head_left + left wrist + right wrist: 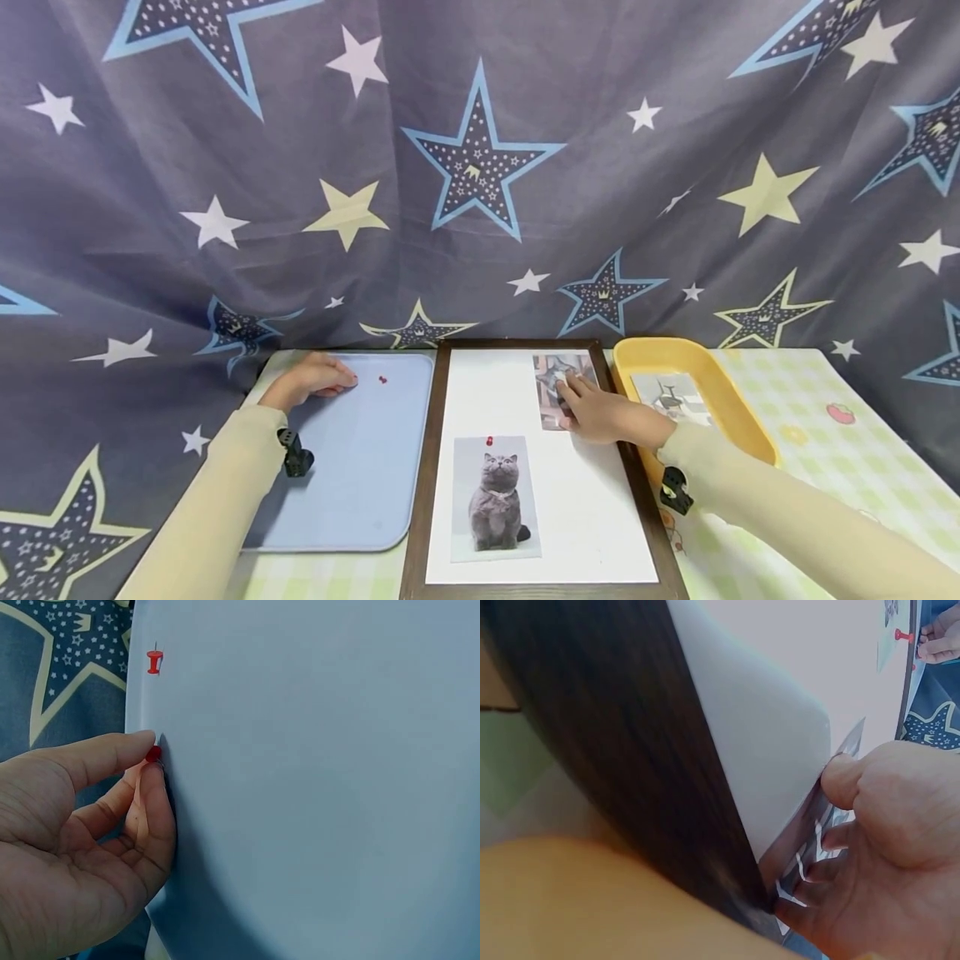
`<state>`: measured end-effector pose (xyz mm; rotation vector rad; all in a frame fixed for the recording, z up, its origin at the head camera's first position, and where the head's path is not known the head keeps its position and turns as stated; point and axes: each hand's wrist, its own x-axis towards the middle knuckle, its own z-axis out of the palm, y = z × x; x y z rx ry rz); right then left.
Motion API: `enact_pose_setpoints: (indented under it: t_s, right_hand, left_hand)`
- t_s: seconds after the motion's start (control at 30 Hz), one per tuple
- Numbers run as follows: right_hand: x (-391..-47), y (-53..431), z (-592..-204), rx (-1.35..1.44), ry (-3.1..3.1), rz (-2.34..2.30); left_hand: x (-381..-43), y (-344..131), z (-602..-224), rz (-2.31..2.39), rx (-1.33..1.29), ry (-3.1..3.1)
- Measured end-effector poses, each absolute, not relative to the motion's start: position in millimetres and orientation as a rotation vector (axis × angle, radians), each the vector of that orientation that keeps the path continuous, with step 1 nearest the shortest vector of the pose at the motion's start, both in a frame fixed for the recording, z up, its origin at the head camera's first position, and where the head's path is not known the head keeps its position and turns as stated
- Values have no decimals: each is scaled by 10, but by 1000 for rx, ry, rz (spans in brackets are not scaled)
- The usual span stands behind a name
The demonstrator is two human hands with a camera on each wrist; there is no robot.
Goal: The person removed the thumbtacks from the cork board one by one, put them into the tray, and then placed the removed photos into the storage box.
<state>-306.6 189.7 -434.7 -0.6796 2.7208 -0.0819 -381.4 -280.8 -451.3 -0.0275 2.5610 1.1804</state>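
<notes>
My left hand is over the far left part of a blue tray. In the left wrist view its thumb and forefinger pinch a red push pin. Another red push pin lies on the tray just beyond the fingertips. My right hand rests with its fingers extended on a photo at the upper right of a white board. The hand covers part of that picture. Lower left on the board is a grey cat photo, with a red push pin at its top edge.
A brown wooden frame surrounds the board. To its right stands a yellow basket with a photo in it, partly behind the right forearm. A green checked cloth covers the table, and a star-patterned curtain hangs behind.
</notes>
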Motion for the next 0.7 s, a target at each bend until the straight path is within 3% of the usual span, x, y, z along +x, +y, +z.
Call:
enact_pose_setpoints:
  t_s: [0.43, 0.7]
  right_hand:
    - [-3093, 1899, -4349, -667, 2731, -61]
    - [-3075, 1891, -4343, -665, 2727, -53]
  left_hand:
    - [-3827, -2821, -4433, 1179, -16, 2523]
    - [-3875, -2653, -4382, 1331, -187, 2516]
